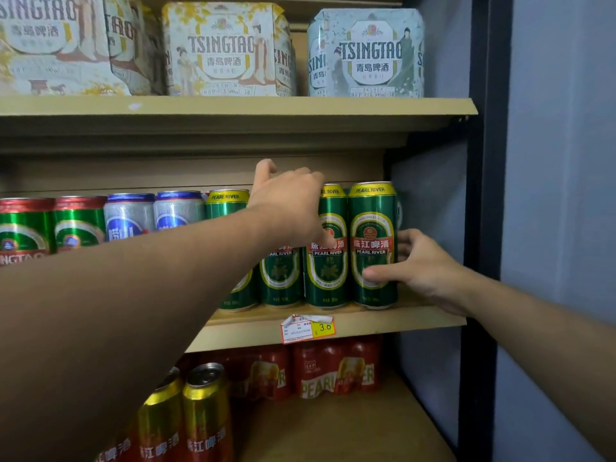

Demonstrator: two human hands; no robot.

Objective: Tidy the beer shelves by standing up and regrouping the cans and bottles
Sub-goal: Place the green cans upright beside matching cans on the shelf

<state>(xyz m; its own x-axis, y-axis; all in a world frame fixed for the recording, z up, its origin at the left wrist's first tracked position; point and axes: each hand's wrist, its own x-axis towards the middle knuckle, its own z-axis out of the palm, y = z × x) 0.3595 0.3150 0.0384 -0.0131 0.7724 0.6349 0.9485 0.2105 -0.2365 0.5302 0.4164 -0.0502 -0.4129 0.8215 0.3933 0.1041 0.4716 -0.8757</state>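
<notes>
One green can [373, 248] at the shelf [400, 320] end is gripped by the right hand [420, 265]; left hand [290, 201] unclear.

We see dark green Pearl River cans [371, 245] with yellow top bands and a red name strip — beside them silver cans [178, 211] with blue rims, then green cans [78, 221] with red tops. Above, the middle Tsingtao pack [223, 51] is cream and gold, the right Tsingtao pack [365, 55] pale blue-grey (both printed with robed figures). Below, gold-and-red cans [205, 411] and red packs [336, 371]; the price tag [308, 328] is white and yellow.
</notes>
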